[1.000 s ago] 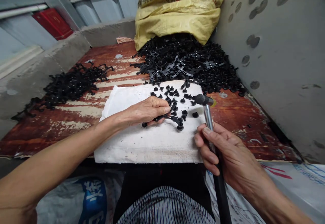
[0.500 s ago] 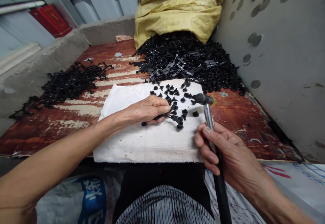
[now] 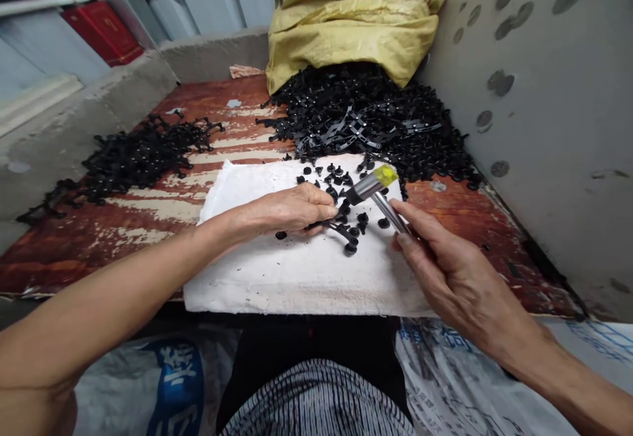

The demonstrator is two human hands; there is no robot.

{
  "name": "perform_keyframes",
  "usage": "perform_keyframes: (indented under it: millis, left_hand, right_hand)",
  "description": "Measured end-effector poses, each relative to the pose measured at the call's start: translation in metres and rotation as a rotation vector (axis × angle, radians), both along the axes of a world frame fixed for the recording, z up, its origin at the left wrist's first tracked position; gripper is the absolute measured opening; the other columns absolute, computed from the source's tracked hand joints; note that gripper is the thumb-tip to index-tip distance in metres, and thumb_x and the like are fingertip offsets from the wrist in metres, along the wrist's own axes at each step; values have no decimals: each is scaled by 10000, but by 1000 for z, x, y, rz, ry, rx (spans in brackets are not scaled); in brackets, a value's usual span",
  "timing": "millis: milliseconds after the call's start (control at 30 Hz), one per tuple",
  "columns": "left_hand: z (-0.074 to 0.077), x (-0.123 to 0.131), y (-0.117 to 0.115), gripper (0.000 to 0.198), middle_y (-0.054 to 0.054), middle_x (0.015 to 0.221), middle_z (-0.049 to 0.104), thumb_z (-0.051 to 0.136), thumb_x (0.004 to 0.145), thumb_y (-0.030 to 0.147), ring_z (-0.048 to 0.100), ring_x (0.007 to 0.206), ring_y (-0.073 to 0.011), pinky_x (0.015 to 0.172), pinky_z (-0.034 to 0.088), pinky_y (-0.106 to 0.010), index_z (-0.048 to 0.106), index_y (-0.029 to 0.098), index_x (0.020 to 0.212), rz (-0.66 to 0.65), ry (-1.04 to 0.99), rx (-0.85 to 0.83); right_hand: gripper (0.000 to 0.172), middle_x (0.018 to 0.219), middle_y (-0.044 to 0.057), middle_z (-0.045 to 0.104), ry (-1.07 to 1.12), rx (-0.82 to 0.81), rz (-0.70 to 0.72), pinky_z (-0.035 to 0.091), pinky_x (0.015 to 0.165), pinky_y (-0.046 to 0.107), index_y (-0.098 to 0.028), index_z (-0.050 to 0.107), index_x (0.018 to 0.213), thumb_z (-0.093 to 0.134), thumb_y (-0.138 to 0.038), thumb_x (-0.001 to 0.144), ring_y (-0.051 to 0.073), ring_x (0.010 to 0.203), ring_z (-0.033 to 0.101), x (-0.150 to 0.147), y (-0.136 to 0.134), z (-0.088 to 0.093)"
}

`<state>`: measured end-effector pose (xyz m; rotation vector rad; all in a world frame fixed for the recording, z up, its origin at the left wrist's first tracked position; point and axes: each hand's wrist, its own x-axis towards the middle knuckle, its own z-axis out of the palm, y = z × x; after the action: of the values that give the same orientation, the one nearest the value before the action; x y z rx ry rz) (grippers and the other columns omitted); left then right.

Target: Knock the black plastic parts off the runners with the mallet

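My left hand [image 3: 301, 208] is closed on a black plastic bracket [image 3: 340, 230] with branching arms, held low over a white cloth-covered pad [image 3: 277, 284]. My right hand [image 3: 445, 261] grips a hammer [image 3: 366, 184] by its metal shaft. The hammer head, dark on one face and yellow on the other, is over the bracket, its dark face close to one arm; whether they touch I cannot tell. Around the bracket lie several small black round plugs with stems [image 3: 384, 223]. One more plug [image 3: 281, 235] sits below my left wrist.
Behind the pad, a large heap of black brackets [image 3: 356, 119] spills from a yellow woven sack [image 3: 351, 33]. Another bracket pile [image 3: 143, 155] lies at the left on the worn red-brown board [image 3: 163, 215]. A grey spotted panel [image 3: 544, 126] stands at the right, a low concrete ledge [image 3: 123, 93] at the left.
My right hand has swung the hammer left and down, turning its head so the dark face is near the bracket. My left hand keeps its hold on the bracket.
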<state>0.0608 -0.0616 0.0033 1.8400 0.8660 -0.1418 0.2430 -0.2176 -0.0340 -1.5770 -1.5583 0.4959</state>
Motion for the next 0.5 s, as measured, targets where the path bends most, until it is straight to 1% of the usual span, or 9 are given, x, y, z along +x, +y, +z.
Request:
perform_keyframes:
  millis: [33,67,100,167,233,333,367,433,500]
  left_hand:
    - [0,1,0,384,45,411,390,451,922,240,282,339,-49,357,179,-204,421,190,543,1,0,1]
    - [0,2,-1,381,44,411,390,456,917,230,284,339,-49,356,180,-203,418,189,541,2,0,7]
    - [-1,3,0,377,45,412,389,463,912,227,287,339,-48,355,182,-202,419,188,540,2,-1,11]
    - [-2,2,1,367,47,416,387,477,906,237,292,341,-48,354,187,-199,430,186,546,-1,-16,4]
    - [-3,0,3,353,47,427,399,485,902,249,298,343,-50,355,195,-200,441,186,557,0,-30,-21]
    - [-3,-1,5,356,46,424,403,478,902,258,295,336,-54,354,194,-207,441,189,555,6,-35,-39]
    - [-3,-1,5,361,46,418,395,478,902,263,291,334,-54,353,187,-210,441,189,550,7,-30,-34]
    - [-3,-1,5,365,48,413,387,486,896,270,284,335,-51,355,174,-213,445,187,544,-1,-26,-23]
    - [-1,0,5,358,51,417,384,497,885,265,278,341,-48,358,167,-214,449,183,539,-12,-15,-4]
  right_hand:
    - [426,1236,180,679,-113,84,17,542,958,432,-91,573,1323,478,-200,922,268,1099,664,2,4,1]
    - [430,1288,194,653,-196,146,35,505,1014,441,-68,569,1329,468,-168,923,279,1171,632,3,7,1]
    - [434,1309,196,641,-253,194,45,493,1034,433,-59,563,1339,461,-142,925,277,1199,617,4,10,2]
    - [454,1319,180,639,-317,266,38,513,1014,404,-80,544,1369,449,-100,925,261,1179,633,6,12,2]
    - [489,1287,173,656,-353,302,15,555,951,415,-108,513,1406,438,-84,923,265,1109,669,7,12,1]
    - [496,1111,180,710,-441,248,29,598,800,467,-105,513,1407,410,-101,923,290,946,710,8,12,0]
    - [491,1070,177,714,-464,229,42,596,776,471,-103,526,1396,402,-102,921,294,925,709,9,12,1]
    - [490,1075,165,710,-472,233,54,583,785,446,-129,534,1394,410,-95,922,285,954,696,8,12,8]
    - [529,1100,138,703,-463,301,16,567,799,400,-193,497,1437,443,-87,922,264,993,676,6,10,19]
